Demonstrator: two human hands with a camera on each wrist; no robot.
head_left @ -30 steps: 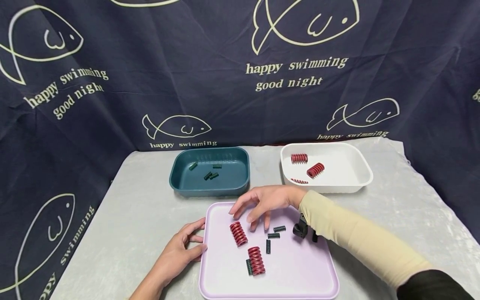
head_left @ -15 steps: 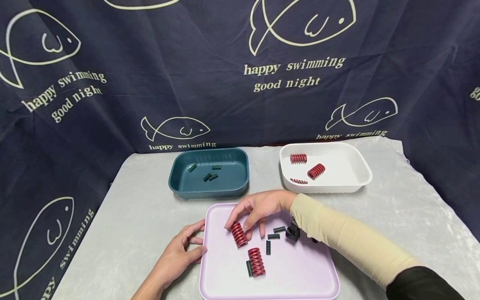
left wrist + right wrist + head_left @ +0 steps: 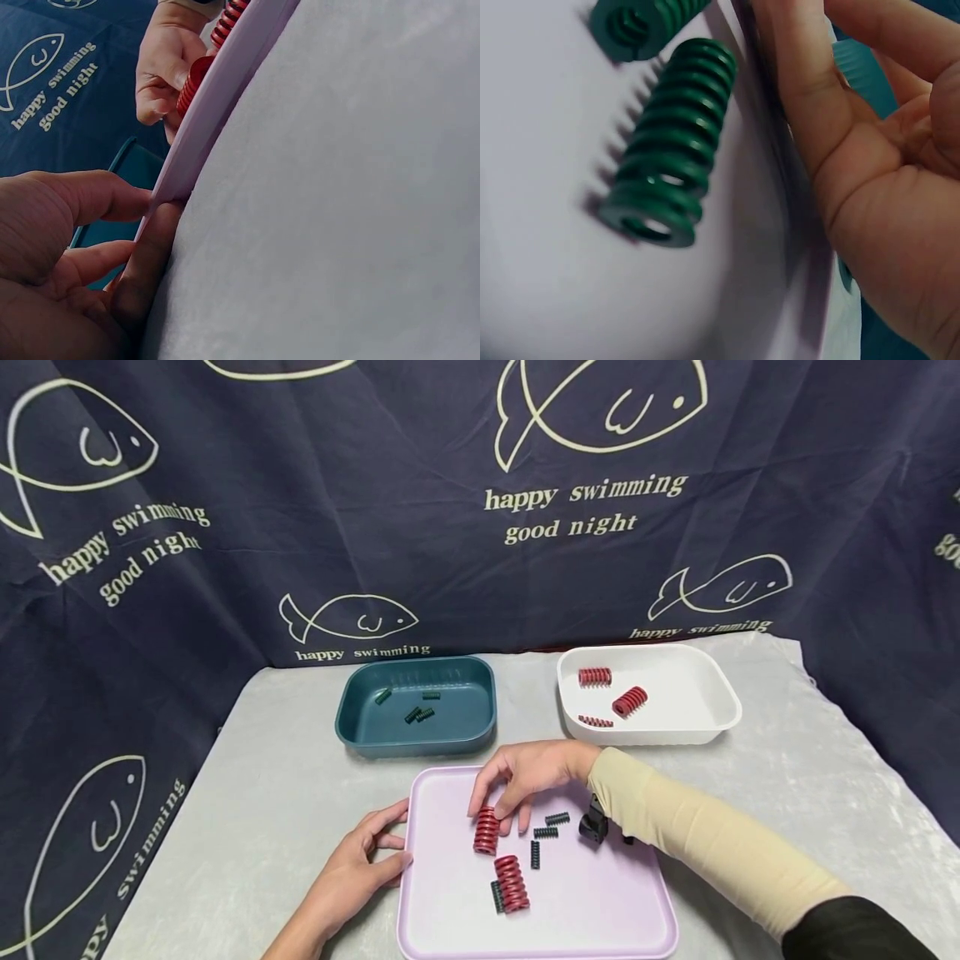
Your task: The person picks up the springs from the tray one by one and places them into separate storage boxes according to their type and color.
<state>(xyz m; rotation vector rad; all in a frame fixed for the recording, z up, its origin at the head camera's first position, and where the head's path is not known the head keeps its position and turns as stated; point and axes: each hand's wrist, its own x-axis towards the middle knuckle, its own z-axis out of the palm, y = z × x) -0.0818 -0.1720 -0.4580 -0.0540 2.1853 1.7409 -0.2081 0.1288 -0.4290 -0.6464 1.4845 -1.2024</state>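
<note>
Lilac tray [image 3: 600, 910] lies nearest you on the bench [image 3: 255, 777], and toward its near side a loose red spring [image 3: 512, 883] rests against a dark green spring [image 3: 497, 897]. Your left hand [image 3: 367, 852] sits at the tray's left edge, thumb and fingers pinching the rim, well apart from the springs. Farther in, the held red spring [image 3: 486, 833] is right under your right hand [image 3: 528, 777], between thumb and index finger, which pinch its far end. That hand reaches in from the right, wrist bent over, fingers pointing down. The spring's long axis runs toward you, its near end facing you; you cannot tell whether it touches the tray. Three green springs [image 3: 546, 832] lie right of it. Beyond stand a teal bin [image 3: 360, 727] with green springs and a white bin [image 3: 697, 710] with red ones.
</note>
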